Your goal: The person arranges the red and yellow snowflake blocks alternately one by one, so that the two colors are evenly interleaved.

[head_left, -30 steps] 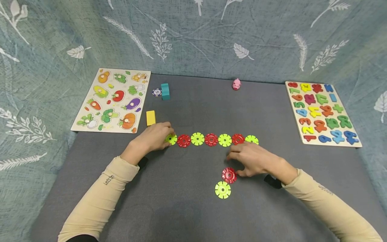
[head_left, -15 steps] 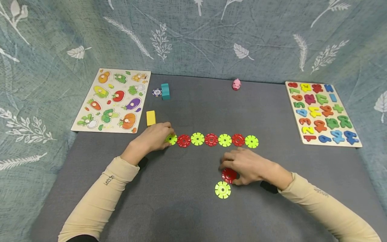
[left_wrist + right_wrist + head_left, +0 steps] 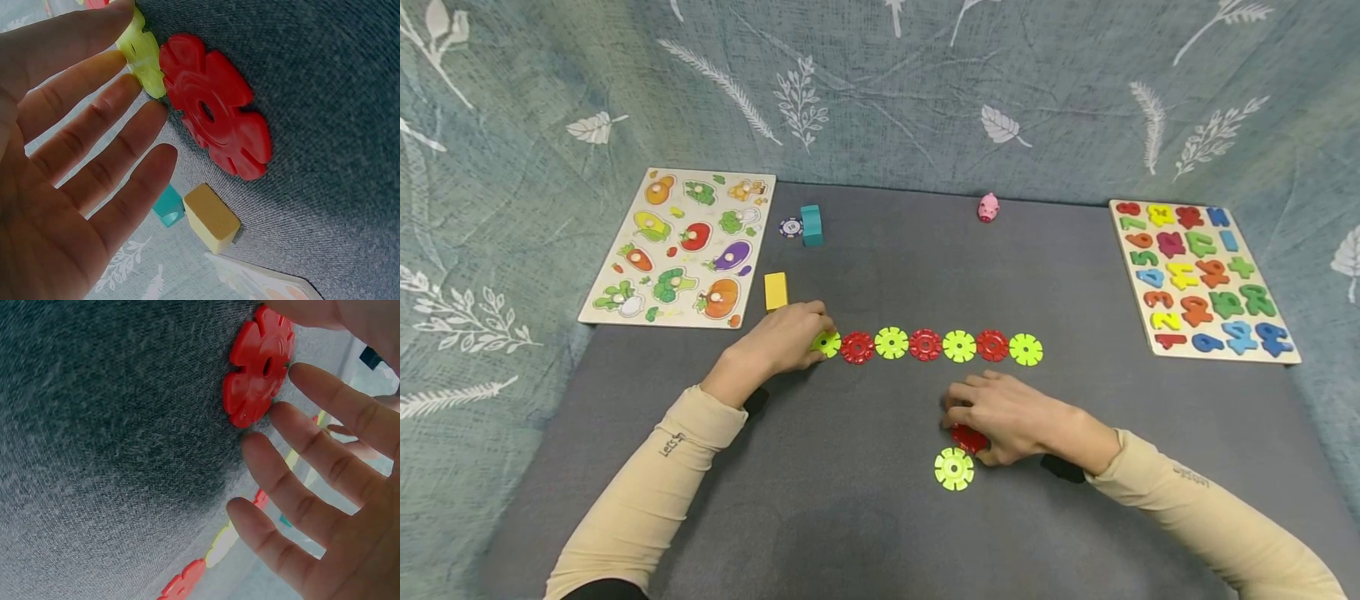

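Note:
My left hand is at the left end of a row of alternating red and yellow-green notched building discs. Its thumb and index finger pinch the edges of a yellow-green disc. In the left wrist view a red disc lies beside that one, hidden under the hand in the head view. Nearer the front, my right hand curls over another red disc, thumb and index finger at its edges; its right wrist view shows this red disc close to the fingertips. A loose yellow-green disc lies just in front.
Behind the left hand stand a yellow block, a teal block and a poker chip. A vegetable puzzle board lies left, a number puzzle board right. A small pink pig stands at the back.
My right hand has moved from the right end of the row toward me, over the loose red disc, where its thumb and fingers close at the edges. My left hand has stayed put.

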Demonstrator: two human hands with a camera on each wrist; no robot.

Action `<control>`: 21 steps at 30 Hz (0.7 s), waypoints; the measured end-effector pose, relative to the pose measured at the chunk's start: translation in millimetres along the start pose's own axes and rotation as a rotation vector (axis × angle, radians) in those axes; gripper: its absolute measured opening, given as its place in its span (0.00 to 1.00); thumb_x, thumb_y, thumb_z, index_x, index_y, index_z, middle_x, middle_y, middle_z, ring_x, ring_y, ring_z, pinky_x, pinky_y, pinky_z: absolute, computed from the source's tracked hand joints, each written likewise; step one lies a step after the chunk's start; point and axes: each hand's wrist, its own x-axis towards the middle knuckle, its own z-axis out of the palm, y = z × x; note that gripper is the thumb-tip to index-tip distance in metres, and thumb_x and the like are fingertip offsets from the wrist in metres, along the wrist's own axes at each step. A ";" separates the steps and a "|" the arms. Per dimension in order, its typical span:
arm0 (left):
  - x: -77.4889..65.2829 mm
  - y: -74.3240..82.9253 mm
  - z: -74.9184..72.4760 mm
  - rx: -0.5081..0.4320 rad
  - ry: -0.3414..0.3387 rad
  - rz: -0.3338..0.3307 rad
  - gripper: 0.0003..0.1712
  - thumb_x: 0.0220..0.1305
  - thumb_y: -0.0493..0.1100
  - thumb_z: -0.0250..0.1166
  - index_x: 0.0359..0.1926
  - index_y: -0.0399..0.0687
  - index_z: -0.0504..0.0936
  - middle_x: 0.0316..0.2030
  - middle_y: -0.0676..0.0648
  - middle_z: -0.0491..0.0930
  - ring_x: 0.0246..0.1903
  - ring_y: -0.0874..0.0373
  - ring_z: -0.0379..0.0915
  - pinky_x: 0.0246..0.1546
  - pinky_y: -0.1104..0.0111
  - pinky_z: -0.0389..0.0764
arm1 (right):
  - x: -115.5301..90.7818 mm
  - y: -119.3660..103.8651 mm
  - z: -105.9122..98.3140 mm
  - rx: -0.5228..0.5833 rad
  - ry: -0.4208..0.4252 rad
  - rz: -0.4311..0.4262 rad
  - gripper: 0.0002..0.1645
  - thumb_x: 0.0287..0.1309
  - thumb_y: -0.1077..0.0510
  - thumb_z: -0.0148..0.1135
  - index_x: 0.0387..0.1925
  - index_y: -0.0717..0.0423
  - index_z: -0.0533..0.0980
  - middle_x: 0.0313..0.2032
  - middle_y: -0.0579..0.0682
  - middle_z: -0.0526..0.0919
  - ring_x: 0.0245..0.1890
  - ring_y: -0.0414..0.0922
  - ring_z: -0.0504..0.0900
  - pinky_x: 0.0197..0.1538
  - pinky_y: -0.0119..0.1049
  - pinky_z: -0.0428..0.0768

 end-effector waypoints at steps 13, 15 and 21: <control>1.7 -0.8 1.2 -0.001 0.010 0.006 0.18 0.51 0.41 0.74 0.45 0.42 0.85 0.42 0.43 0.80 0.38 0.51 0.77 0.44 0.56 0.80 | 0.3 -1.5 9.7 0.036 0.060 -0.028 0.23 0.31 0.49 0.71 0.36 0.48 0.78 0.34 0.43 0.74 0.29 0.38 0.71 0.36 0.35 0.77; 1.6 -0.9 1.8 -0.001 0.013 0.009 0.18 0.51 0.41 0.74 0.45 0.42 0.85 0.41 0.43 0.80 0.37 0.51 0.77 0.44 0.56 0.80 | -2.5 -0.5 9.2 0.054 0.069 -0.012 0.22 0.32 0.50 0.71 0.35 0.48 0.78 0.34 0.43 0.74 0.30 0.38 0.71 0.37 0.34 0.76; 0.0 -1.3 2.3 0.004 0.026 0.014 0.19 0.50 0.42 0.75 0.45 0.42 0.85 0.41 0.43 0.80 0.36 0.52 0.76 0.43 0.57 0.80 | -13.4 7.9 5.1 0.082 0.126 0.044 0.20 0.32 0.52 0.71 0.33 0.51 0.76 0.29 0.41 0.71 0.25 0.35 0.68 0.33 0.30 0.73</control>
